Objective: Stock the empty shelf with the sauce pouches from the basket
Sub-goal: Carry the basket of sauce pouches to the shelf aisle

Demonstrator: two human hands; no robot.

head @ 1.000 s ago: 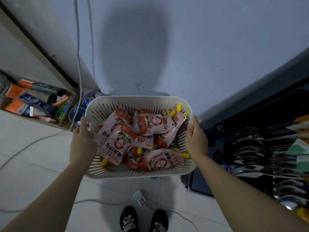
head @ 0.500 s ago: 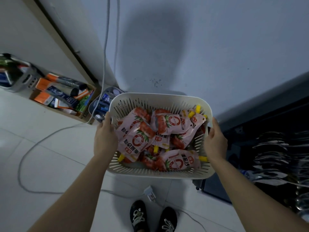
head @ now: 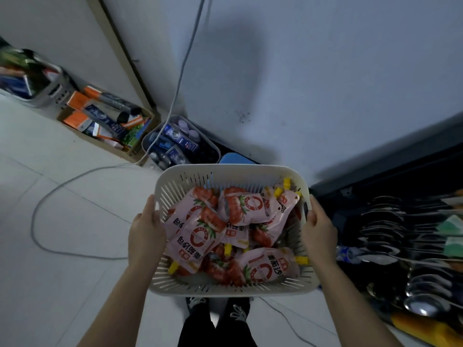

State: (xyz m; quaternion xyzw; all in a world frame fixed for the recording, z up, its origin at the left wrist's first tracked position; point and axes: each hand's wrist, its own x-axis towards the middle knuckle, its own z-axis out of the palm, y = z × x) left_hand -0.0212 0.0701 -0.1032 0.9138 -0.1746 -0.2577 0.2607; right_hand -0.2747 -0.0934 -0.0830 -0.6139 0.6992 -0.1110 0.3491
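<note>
L hand (head: 146,236) & R hand (head: 319,232) each grip one side rim of 1 white basket (head: 233,168), held above 2 black shoes (head: 237,311). Inside: at least 6 pink sauce pouches (head: 199,240) w/ yellow caps, piled; more underneath, count unclear.

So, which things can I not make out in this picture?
Head view only:
- Pouch count: the lower sauce pouches lie under the top ones in the basket.
- Fingers of the left hand and right hand: mostly hidden by the basket they grip.
- Grey crate: blurred, cut by the left edge.
- Empty shelf: not in the frame.
- Spoons: dark, cut by the right edge.
</note>
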